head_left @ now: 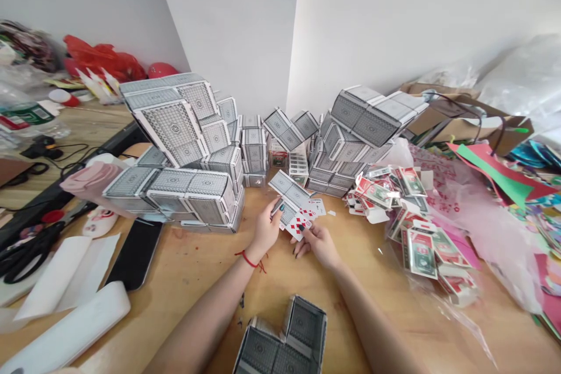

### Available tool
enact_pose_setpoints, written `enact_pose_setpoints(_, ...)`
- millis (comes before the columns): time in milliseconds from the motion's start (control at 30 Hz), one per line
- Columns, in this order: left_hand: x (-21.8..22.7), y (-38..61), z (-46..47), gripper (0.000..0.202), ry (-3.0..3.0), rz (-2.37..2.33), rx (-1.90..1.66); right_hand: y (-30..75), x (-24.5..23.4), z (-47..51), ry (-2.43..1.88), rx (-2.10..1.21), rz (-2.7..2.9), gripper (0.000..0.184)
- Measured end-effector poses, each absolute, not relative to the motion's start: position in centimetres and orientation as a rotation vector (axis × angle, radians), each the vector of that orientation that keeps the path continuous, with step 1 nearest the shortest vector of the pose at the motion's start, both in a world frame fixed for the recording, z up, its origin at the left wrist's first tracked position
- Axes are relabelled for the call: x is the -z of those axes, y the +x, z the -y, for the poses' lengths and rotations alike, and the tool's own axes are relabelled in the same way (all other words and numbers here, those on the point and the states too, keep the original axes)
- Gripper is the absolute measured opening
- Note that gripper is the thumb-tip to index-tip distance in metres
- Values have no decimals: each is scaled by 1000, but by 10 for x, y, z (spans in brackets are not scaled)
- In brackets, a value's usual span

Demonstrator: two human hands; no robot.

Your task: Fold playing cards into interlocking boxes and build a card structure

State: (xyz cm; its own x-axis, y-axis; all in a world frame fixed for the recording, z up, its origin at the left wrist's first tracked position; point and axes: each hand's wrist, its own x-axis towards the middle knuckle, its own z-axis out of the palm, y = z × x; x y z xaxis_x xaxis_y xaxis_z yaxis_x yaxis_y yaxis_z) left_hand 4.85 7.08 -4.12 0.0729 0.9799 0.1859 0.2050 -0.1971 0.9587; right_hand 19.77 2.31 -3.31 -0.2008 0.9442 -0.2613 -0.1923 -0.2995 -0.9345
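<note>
My left hand (266, 230) grips a grey patterned card box (289, 190) that is held open above the wooden table (197, 269). My right hand (319, 241) pinches a small fan of playing cards (302, 220) with red diamonds, right at the mouth of that box. A red string is tied round my left wrist. Both hands meet in the middle of the table, in front of the stacked boxes.
Stacks of grey card boxes (188, 152) fill the back; another stack (363, 123) leans at the right. Loose red-and-green card wrappers (416, 234) lie right. More grey boxes (284, 342) sit near me. A phone (135, 254), scissors (26, 251) and white paper (65, 280) lie left.
</note>
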Motion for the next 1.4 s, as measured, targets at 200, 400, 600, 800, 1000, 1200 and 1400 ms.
enact_pose_setpoints(200,43,51,-67,37,1580,-1249,-1165,193,37,-23,-1182,-1523,996,33)
enact_pose_setpoints(400,40,53,-63,38,1616,-1259,-1151,192,38,-22,-1212,-1490,988,32)
enact_pose_setpoints(600,38,54,-61,39,1669,-1279,-1105,193,43,-23,-1218,-1492,965,31)
enact_pose_setpoints(800,36,56,-58,39,1676,-1257,-1082,194,45,-23,-1205,-1505,965,28)
enact_pose_setpoints(1000,35,58,-55,40,1687,-1273,-1074,194,44,-23,-1210,-1488,966,25)
enact_pose_setpoints(1200,38,60,-55,41,1714,-1299,-1050,194,43,-23,-1205,-1489,965,25)
enact_pose_setpoints(1400,41,60,-54,43,1724,-1278,-1039,194,44,-23,-1216,-1486,949,24)
